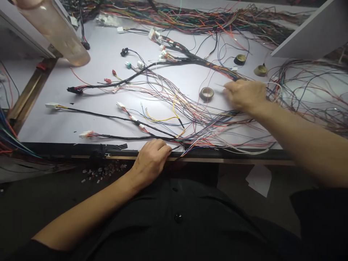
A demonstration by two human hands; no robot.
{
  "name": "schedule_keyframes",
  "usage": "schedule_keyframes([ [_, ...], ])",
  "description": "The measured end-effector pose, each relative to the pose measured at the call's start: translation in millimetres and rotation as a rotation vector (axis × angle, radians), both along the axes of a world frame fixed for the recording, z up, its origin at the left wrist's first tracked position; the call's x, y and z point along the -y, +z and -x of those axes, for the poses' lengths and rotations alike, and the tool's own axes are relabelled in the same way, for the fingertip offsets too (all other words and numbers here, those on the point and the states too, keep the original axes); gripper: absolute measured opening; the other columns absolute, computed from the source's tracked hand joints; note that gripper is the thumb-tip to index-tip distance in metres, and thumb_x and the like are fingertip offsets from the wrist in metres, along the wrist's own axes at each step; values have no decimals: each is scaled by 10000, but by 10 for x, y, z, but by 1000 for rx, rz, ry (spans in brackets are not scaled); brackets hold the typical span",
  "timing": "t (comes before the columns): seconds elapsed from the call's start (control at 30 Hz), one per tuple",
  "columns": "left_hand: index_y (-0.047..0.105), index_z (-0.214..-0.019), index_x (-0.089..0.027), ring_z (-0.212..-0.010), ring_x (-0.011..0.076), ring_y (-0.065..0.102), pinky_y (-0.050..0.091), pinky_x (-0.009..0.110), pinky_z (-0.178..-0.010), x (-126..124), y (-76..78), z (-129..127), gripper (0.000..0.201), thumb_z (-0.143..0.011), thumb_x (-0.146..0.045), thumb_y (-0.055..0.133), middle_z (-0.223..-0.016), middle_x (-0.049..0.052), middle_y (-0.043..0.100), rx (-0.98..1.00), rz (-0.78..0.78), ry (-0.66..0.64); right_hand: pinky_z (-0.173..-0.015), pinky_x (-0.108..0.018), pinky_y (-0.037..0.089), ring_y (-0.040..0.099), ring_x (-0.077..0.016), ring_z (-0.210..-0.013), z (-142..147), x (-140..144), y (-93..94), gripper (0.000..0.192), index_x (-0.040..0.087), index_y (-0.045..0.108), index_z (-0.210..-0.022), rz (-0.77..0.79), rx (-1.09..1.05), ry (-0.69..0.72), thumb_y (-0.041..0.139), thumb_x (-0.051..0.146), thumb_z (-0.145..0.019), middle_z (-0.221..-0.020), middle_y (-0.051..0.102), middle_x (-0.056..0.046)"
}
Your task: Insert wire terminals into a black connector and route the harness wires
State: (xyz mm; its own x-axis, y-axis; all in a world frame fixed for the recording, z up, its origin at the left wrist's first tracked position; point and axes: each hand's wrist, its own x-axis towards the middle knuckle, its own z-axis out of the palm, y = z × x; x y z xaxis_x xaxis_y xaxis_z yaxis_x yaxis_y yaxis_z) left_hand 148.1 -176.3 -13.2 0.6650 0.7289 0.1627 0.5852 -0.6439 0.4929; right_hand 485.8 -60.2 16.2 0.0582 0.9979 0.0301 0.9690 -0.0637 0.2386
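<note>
At the table's front edge, my left hand [152, 157] is closed around a thin black-wrapped wire branch [176, 148], whose end is hidden in the fist. My right hand [243, 95], a little blurred, is over the right part of the wiring harness [190, 58]. Its fingers are pinched together, and a pale thin tip shows beside them, too smeared to name. Left of that hand lies a roll of black tape [206, 94]. Loose thin wires [201, 119] run between the two hands. Black-taped branches with white connectors [86, 134] stretch out to the left.
A thick heap of coloured wires [190, 16] lines the back, with more tangled wires [315, 87] at right. Two more tape rolls [240, 59] lie near the right-hand panel [310, 32]. A clear bottle [59, 32] leans in at upper left. Small scraps [104, 170] lie below the table.
</note>
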Motion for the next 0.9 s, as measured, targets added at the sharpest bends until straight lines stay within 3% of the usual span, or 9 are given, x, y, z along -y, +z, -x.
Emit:
schedule_keyframes([
  [0.1,630,-880,-131,-800,173,540,456,316,-724,-28,74,-13,169,-913,-175,469,-841,76,602,86,119,37,-796,-403,266,527,-260,-989,144,135,44,352,123,618,-1165,-88,-70,120,515,348,-915,-1178,612,-185],
  [0.17,636,-868,-145,-768,151,551,456,284,-696,-54,158,-16,148,-900,-182,496,-818,57,603,152,241,77,-788,-373,305,539,-220,-905,406,411,146,304,131,657,-1052,-151,-313,202,491,350,-921,-1049,653,-136],
  [0.27,648,-836,-158,-737,138,563,448,268,-675,-103,287,-23,132,-881,-198,531,-790,37,614,185,392,130,-603,-272,343,492,-118,-599,901,965,234,356,145,638,-692,141,-971,205,467,356,-922,-634,589,-25],
  [0.33,659,-854,-162,-726,138,568,447,267,-667,-133,350,-29,136,-878,-236,547,-804,37,629,187,453,160,-513,-236,334,471,-86,-498,1193,1293,188,367,159,620,-664,441,-1359,105,466,377,-916,-564,547,14],
  [0.4,666,-887,-168,-718,139,573,446,260,-646,-151,391,-37,155,-876,-281,561,-820,38,638,192,499,183,-421,-210,303,465,-66,-436,1407,1512,83,331,163,632,-767,608,-1723,-118,483,428,-898,-641,593,12],
  [0.47,668,-893,-171,-715,139,577,444,253,-629,-149,417,-48,167,-873,-306,571,-818,36,637,205,532,193,-363,-187,266,468,-54,-416,1544,1616,-21,308,169,629,-897,626,-2050,-357,539,462,-863,-729,624,2],
  [0.57,672,-882,-176,-723,137,579,449,254,-638,-101,440,-72,150,-869,-296,584,-813,32,630,229,547,183,-351,-156,240,448,-27,-421,1655,1633,-100,295,149,613,-813,487,-2409,-605,642,443,-804,-747,621,-1],
  [0.73,689,-930,-191,-780,152,580,457,274,-684,27,441,-88,126,-863,-240,594,-837,46,632,246,500,123,-360,-127,189,405,-6,-433,1710,1612,-110,234,144,640,-835,387,-2637,-810,740,325,-726,-668,576,32],
  [0.9,691,-903,-187,-715,139,568,448,267,-652,55,430,-83,118,-857,-255,605,-789,34,612,243,553,153,-358,-158,174,373,-11,-398,1700,1647,-134,236,132,638,-763,349,-2607,-765,734,341,-712,-637,597,20],
])
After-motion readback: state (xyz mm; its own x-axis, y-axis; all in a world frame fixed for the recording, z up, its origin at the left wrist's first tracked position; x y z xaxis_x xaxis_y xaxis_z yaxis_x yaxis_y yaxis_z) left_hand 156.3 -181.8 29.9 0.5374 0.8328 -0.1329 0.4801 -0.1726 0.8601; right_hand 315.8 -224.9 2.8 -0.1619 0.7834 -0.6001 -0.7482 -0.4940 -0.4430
